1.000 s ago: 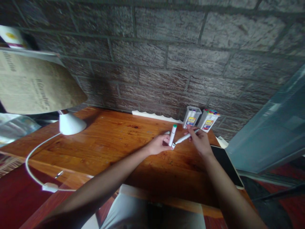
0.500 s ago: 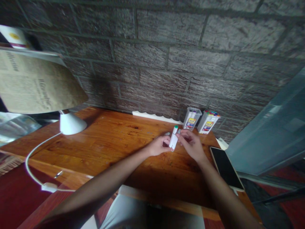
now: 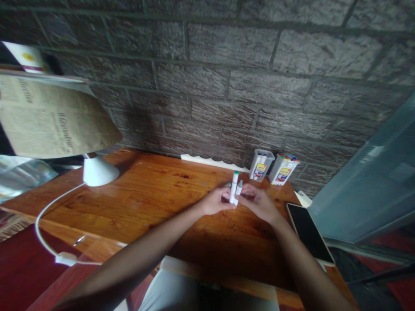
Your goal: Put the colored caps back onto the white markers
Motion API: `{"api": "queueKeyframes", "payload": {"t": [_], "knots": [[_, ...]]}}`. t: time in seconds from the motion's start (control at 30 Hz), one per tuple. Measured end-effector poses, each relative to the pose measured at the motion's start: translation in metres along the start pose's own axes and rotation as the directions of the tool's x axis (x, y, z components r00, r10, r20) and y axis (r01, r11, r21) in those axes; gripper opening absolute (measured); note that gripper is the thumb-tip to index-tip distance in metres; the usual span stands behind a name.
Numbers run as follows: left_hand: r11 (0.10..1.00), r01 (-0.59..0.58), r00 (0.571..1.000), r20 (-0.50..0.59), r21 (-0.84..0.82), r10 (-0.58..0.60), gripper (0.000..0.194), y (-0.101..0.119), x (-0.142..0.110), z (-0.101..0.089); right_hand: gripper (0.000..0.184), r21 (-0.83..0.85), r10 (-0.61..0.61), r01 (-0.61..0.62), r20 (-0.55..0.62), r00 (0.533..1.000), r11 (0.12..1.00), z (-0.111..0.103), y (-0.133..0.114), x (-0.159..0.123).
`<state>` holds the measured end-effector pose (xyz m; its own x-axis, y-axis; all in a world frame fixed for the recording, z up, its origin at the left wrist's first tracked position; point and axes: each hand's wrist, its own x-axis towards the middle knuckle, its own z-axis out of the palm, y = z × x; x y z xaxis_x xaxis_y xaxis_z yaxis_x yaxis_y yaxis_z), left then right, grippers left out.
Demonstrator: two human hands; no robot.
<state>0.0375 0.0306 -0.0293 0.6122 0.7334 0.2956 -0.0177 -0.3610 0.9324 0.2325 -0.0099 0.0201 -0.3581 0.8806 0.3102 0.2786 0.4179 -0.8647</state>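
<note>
My left hand (image 3: 216,201) and my right hand (image 3: 257,202) meet over the far middle of the wooden desk (image 3: 155,203). Between them stand two white markers: a green-capped marker (image 3: 234,185), pinched by my left hand, and a shorter grey-capped marker (image 3: 239,190) close beside it, touched by my right fingers. Both markers are nearly upright, caps up. Behind the hands, against the brick wall, stand a clear tub (image 3: 259,165) with few markers and a fuller tub of coloured markers (image 3: 283,169).
A white lamp base (image 3: 99,171) with a paper shade (image 3: 55,119) stands at the left, its white cord (image 3: 45,216) looping over the desk. A dark phone (image 3: 309,233) lies at the right edge. A white strip (image 3: 210,161) runs along the wall. A glass panel (image 3: 369,181) stands on the right.
My right hand carried its marker from a slanted hold near the tubs over to my left hand. The two markers now stand side by side between both hands.
</note>
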Motion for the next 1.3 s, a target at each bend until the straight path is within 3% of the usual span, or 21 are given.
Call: {"api": "queueKeyframes", "payload": {"t": [0.13,0.23,0.3,0.4,0.53,0.63,0.73,0.8,0.9,1.0,1.07,1.13,1.3], "knots": [[1.000,-0.009,1.000,-0.004,-0.001,0.009,0.038,0.004,0.000,0.000,0.030,0.063,0.032,-0.032,0.004,0.999,0.998,-0.003,-0.005,0.000],[1.000,-0.008,0.999,-0.039,-0.006,0.008,0.041,0.008,0.001,-0.003,0.035,0.075,0.082,-0.077,-0.068,0.994,0.994,-0.009,0.002,0.002],[1.000,0.005,0.997,-0.082,0.003,-0.005,0.044,0.008,0.001,-0.007,0.039,0.000,0.071,-0.072,-0.177,0.982,0.997,-0.009,0.015,0.008],[1.000,0.018,0.992,-0.128,-0.009,-0.019,0.045,0.008,0.002,-0.014,0.046,-0.285,-0.072,-0.008,-0.269,0.960,0.958,0.000,0.038,0.024],[0.999,-0.002,0.989,-0.147,-0.032,-0.003,0.043,0.007,0.001,-0.020,0.051,-0.559,-0.212,0.140,-0.065,0.975,0.817,0.017,0.056,0.046],[1.000,-0.003,0.988,-0.157,-0.019,0.000,0.043,0.007,0.002,-0.024,0.034,-0.608,-0.199,0.246,0.145,0.969,0.755,0.021,0.053,0.048],[1.000,0.008,0.984,-0.178,-0.005,-0.009,0.044,0.006,0.002,-0.026,0.022,-0.610,-0.157,0.250,0.202,0.967,0.752,0.019,0.046,0.041],[1.000,0.015,0.984,-0.176,0.004,-0.014,0.043,0.006,0.001,-0.026,0.018,-0.578,-0.127,0.179,0.131,0.983,0.796,0.015,0.042,0.035],[0.999,0.026,0.988,-0.155,0.022,-0.022,0.043,0.008,0.000,-0.026,0.021,-0.405,-0.088,0.030,-0.126,0.988,0.914,0.005,0.034,0.026],[0.998,0.038,0.993,-0.118,0.042,-0.033,0.044,0.009,-0.001,-0.023,0.035,-0.155,-0.060,-0.007,-0.424,0.904,0.988,-0.007,0.018,0.021],[0.998,0.038,0.997,-0.067,0.055,-0.034,0.042,0.009,-0.001,-0.018,0.039,-0.037,-0.038,0.021,-0.542,0.839,0.999,-0.011,0.005,0.018],[0.997,0.032,0.999,-0.012,0.068,-0.031,0.039,0.009,-0.002,-0.014,0.042,0.041,-0.015,0.047,-0.584,0.812,0.998,-0.011,-0.007,0.017],[0.989,0.032,0.998,0.047,0.145,-0.039,0.037,0.009,-0.002,-0.008,0.039,0.169,-0.003,0.104,-0.511,0.860,0.980,-0.004,-0.016,0.016]]}}
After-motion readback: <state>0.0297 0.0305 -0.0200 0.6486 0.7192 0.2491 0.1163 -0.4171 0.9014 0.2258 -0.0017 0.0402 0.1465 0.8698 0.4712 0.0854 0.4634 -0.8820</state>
